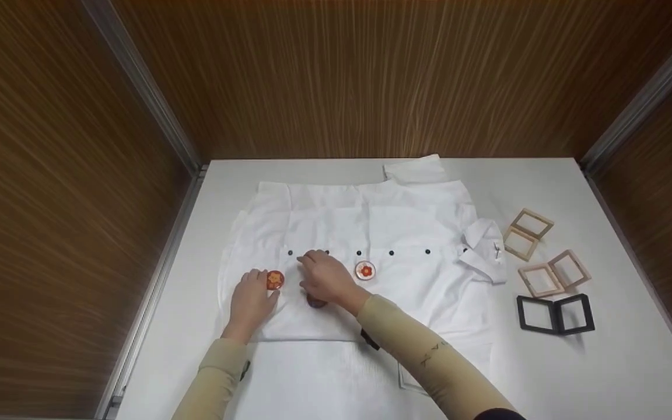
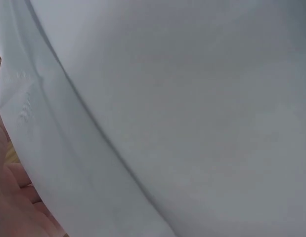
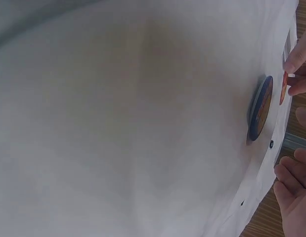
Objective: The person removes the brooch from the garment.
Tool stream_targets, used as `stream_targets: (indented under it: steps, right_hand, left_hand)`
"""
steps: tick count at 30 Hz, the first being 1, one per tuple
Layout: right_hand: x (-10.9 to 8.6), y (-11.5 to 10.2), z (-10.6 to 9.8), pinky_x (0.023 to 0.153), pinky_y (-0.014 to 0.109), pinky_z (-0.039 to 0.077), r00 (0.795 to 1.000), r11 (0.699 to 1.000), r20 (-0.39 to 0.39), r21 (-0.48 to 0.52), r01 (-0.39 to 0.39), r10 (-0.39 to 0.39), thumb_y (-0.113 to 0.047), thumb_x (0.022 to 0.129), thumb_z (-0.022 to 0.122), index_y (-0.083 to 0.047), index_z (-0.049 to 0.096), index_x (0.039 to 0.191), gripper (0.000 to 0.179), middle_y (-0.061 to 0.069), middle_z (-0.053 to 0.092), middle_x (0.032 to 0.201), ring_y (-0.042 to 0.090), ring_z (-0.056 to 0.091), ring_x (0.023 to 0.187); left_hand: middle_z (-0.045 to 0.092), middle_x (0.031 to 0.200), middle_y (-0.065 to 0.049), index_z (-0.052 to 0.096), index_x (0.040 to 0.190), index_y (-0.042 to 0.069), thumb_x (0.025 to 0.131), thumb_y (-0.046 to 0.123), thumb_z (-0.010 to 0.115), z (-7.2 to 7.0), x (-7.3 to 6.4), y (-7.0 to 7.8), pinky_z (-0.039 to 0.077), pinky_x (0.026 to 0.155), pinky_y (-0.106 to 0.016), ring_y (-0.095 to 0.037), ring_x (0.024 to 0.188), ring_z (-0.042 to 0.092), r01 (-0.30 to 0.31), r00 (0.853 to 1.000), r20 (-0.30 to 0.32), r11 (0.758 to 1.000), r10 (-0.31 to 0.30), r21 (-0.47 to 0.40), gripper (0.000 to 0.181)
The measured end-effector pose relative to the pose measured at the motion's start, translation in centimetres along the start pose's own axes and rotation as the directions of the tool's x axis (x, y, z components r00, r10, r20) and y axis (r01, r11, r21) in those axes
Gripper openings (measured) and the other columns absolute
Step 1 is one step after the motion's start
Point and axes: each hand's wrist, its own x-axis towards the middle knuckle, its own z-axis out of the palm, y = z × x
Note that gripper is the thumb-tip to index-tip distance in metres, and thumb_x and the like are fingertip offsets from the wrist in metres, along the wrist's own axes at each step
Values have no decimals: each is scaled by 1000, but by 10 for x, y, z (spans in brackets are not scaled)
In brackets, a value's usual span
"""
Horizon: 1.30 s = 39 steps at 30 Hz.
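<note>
A white shirt [image 1: 429, 221] with a row of dark buttons lies spread on the table. Between the thumb and fingers of my left hand [image 1: 251, 302], the edge of an orange round badge [image 1: 276, 280] with a yellow flower is pinched. My right hand [image 1: 325, 280], fingers loosely bent and holding nothing, is over the shirt beside the button row. Partly under it lies a dark round badge [image 1: 315, 301], whose blue rim shows in the right wrist view. A white badge with a red flower [image 1: 365, 270] rests right of that hand. White fabric [image 2: 167, 113] fills most of the left wrist view.
On the right side of the white table [image 1: 622, 361] stand two light wooden hinged frames [image 1: 520, 243] [image 1: 541, 280] and a black hinged frame [image 1: 536, 315]. A pale-edged frame [image 1: 409, 382] is partly hidden by my right forearm. Wood-grain panels [image 1: 371, 81] enclose the table.
</note>
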Motion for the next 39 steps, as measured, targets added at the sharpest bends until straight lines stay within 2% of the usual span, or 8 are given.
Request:
stream_targets:
  steps: [7,11,22,33,39]
  right_hand:
    - [5,-2,6,103,36,59,999,999,14,3,-35,35,-29,94,78,-3,65,138,52,10,70,129,27,68,116]
    - [8,-1,9,104,36,58,999,1000,44,-11,-26,26,-29,94,78,-3,65,139,53,11,70,129,27,68,116]
    - [14,-14,15,107,36,55,979,989,157,-61,138,-127,-19,102,64,-1,60,144,46,13,68,131,27,65,119]
    - [11,-16,20,101,35,57,982,988,123,-47,147,-140,-18,103,65,-3,64,140,41,10,68,124,24,65,112]
    - [16,-20,23,95,34,57,986,988,121,-91,128,-116,-21,102,66,-5,67,136,37,8,67,118,23,63,106]
  left_hand:
    - [69,115,-23,67,129,-10,91,21,83,3,2,0,60,91,-49,-37,104,66,-15,1000,-18,1000,15,12,51]
    - [68,115,-23,68,127,-9,90,19,85,3,3,0,60,92,-49,-37,105,66,-18,1000,-20,1000,18,0,50]
    - [68,109,-19,71,123,-7,89,18,86,4,3,1,59,89,-47,-33,100,66,0,1000,-25,999,-1,-42,45]
    - [68,102,-14,71,116,-5,88,19,86,3,3,2,59,87,-46,-29,96,64,-7,1000,-22,999,6,-50,40]
    - [68,101,-14,71,112,-4,87,19,87,1,3,4,59,87,-46,-30,96,65,-12,1000,-26,996,9,-93,37]
